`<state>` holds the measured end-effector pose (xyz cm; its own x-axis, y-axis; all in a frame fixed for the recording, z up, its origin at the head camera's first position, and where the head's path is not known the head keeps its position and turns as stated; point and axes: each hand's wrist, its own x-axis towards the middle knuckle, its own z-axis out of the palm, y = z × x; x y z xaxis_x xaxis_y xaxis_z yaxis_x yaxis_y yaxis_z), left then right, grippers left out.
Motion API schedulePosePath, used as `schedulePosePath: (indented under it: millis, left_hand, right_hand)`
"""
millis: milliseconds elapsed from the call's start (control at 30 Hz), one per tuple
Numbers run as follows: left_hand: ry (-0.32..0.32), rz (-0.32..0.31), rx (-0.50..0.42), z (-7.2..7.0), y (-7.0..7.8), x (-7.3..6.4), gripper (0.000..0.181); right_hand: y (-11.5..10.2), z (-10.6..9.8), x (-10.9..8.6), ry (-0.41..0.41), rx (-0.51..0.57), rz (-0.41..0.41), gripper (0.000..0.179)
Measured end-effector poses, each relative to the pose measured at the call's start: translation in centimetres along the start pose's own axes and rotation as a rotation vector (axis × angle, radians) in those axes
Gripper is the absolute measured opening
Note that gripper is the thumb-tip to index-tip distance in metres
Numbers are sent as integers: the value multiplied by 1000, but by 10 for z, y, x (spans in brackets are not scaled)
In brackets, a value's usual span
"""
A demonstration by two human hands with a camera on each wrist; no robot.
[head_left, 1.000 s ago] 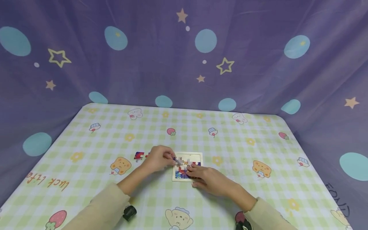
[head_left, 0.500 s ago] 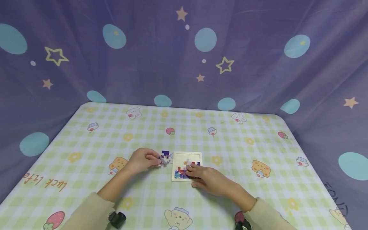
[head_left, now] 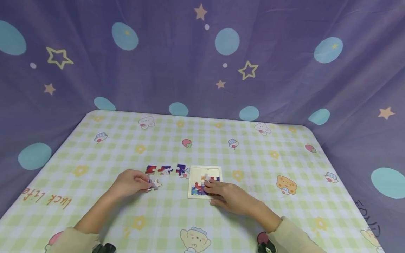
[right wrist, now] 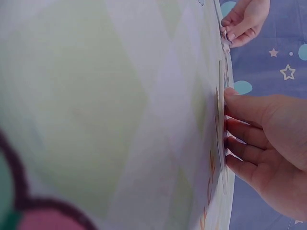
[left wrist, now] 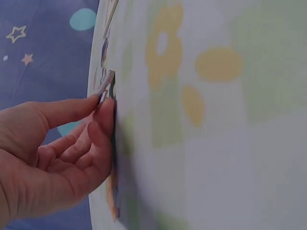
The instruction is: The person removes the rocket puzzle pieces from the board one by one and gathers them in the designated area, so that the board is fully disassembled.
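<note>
While L hand pinches puzzle pc, R hand prob. presses tray.

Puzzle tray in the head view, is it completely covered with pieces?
No, the far part of the puzzle tray is bare, with puzzle pieces in its nearer part.
</note>
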<state>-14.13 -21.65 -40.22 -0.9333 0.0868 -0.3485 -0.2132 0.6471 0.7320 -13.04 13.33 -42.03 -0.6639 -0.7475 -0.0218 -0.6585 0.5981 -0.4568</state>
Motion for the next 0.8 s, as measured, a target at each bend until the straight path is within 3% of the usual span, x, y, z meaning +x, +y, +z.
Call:
schedulePosePath:
  millis: [267, 800]
  left_hand:
    - [99, -21, 20, -13, -5, -2, 24]
    - [130, -11, 75, -14, 0, -4, 18]
  right_hand:
    - [1, -1, 0, -1, -4, -6, 43]
    - [-1, -2, 0, -6, 2, -3, 44]
